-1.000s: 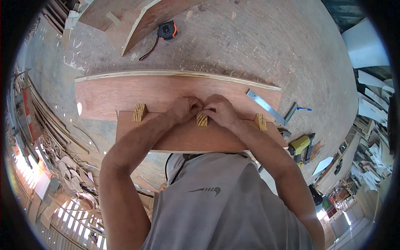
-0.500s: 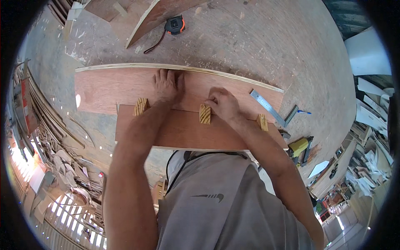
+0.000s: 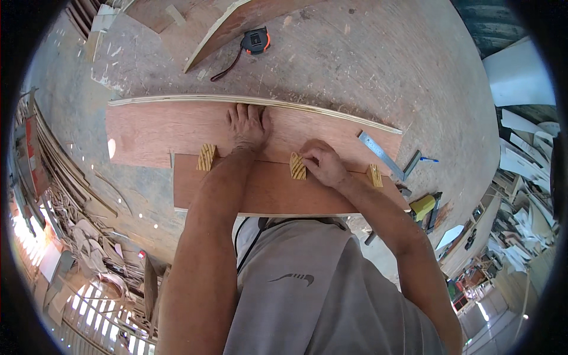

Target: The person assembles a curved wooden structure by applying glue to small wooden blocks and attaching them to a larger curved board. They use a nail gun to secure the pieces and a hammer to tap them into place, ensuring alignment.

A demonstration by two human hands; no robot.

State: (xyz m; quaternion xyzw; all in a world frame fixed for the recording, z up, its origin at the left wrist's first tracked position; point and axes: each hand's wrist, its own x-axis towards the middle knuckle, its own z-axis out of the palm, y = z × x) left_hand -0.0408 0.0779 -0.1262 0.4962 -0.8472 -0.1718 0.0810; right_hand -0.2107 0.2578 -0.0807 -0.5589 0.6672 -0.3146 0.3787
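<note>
My left hand (image 3: pixel 248 127) lies open on the far reddish plywood board (image 3: pixel 142 133), fingertips close to its raised pale far edge. At the middle wooden block (image 3: pixel 297 166), a short upright piece with striped end grain, my right hand (image 3: pixel 324 164) has its fingers curled and pinched against the block's right side. This block stands at the seam between the far board and a nearer plywood board (image 3: pixel 284 192). Two similar pieces stand along the same seam: a left block (image 3: pixel 206 157) beside my left forearm and a right block (image 3: pixel 375 176) beyond my right wrist.
A metal square (image 3: pixel 381 154) rests on the boards' right end, by a blue pen (image 3: pixel 429 160). A yellow-green tool (image 3: pixel 422 208) lies to the right. Beyond the boards are a tape measure (image 3: pixel 255 41) and an angled plywood piece (image 3: pixel 216 32). Scrap wood (image 3: pixel 89 236) is heaped at left.
The view has shifted slightly. My left hand has moved a little to the right, and its fingers are closer together. My right hand stays at the middle block.
</note>
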